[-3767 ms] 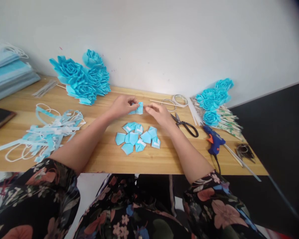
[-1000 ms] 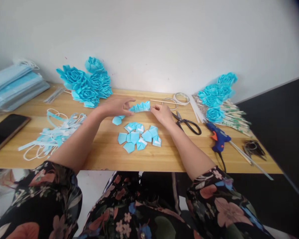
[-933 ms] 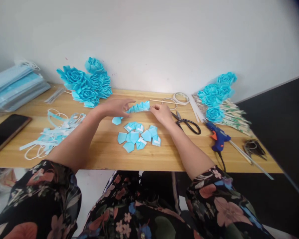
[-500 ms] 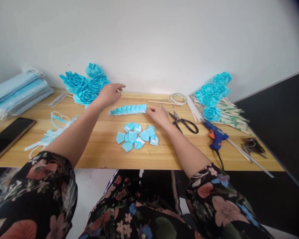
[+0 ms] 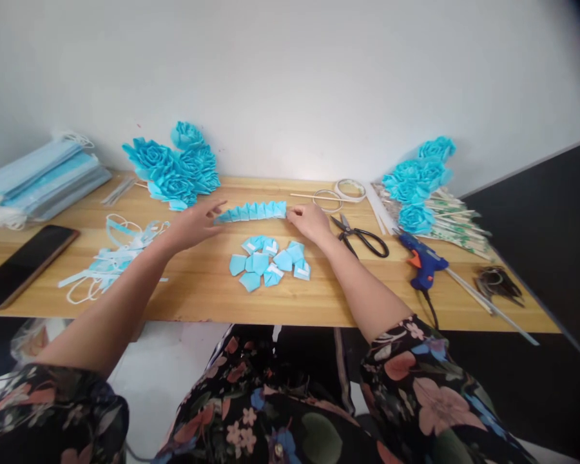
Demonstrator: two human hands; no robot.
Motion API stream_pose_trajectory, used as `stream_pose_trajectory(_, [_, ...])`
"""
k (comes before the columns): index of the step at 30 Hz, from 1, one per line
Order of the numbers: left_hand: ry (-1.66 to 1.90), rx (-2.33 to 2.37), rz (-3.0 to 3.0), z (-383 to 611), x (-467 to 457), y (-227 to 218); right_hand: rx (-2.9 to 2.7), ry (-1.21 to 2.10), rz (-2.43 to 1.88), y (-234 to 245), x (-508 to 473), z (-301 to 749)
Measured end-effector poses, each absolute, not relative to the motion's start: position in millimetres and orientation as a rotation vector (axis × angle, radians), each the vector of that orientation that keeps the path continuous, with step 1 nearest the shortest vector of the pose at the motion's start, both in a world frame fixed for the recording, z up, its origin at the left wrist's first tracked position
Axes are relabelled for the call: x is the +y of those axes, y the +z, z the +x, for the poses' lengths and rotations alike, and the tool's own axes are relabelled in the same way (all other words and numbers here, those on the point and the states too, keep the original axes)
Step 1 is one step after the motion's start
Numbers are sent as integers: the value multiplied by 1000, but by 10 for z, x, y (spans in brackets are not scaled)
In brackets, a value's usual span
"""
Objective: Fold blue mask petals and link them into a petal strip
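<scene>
A row of overlapping folded light-blue petals (image 5: 254,211) lies in a strip across the middle of the wooden table. My right hand (image 5: 312,222) is closed, its fingertips pinched at the strip's right end. Around the other end reaches my left hand (image 5: 196,225), fingers apart; whether they touch the strip I cannot tell. Closer to me lies a loose cluster of folded light-blue petals (image 5: 258,263), several with white tape on them. Black-handled scissors (image 5: 362,237) rest right of my right hand.
Blue flowers (image 5: 178,169) stand at the back left, more blue flowers (image 5: 418,180) at the back right beside sticks (image 5: 457,222). Tape rolls (image 5: 350,190), a blue glue gun (image 5: 425,263), a phone (image 5: 26,264), face masks (image 5: 43,177) and cut scraps (image 5: 109,261) also lie here.
My left hand has come down and toward me from beside the left flowers to the strip's left end. My right hand stays at the right end. The view has shifted slightly.
</scene>
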State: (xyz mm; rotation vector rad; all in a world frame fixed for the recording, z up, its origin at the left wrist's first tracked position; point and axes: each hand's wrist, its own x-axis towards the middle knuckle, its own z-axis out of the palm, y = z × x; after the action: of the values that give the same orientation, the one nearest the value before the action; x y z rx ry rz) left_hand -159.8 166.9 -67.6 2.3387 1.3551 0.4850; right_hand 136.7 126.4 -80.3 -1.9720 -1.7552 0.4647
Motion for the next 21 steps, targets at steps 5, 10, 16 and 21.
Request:
stream_pose_trajectory(5, [528,1553,2204,-1521,1806,-699,-1780,447,-1975,-808,1263,1371])
stream_pose_trajectory(10, [614,1732,2188,-1295,1914,-696,-1834,422,-1996,-813,1261,1376])
stream_pose_trajectory(16, [752,1711,2545,-1156,1683,-703,-1934,431,-1924,-835,1273,1404])
stream_pose_trajectory(21, [583,1473,2667,-946,1400,-655,-1874,433,-1948,-809,1274,1400])
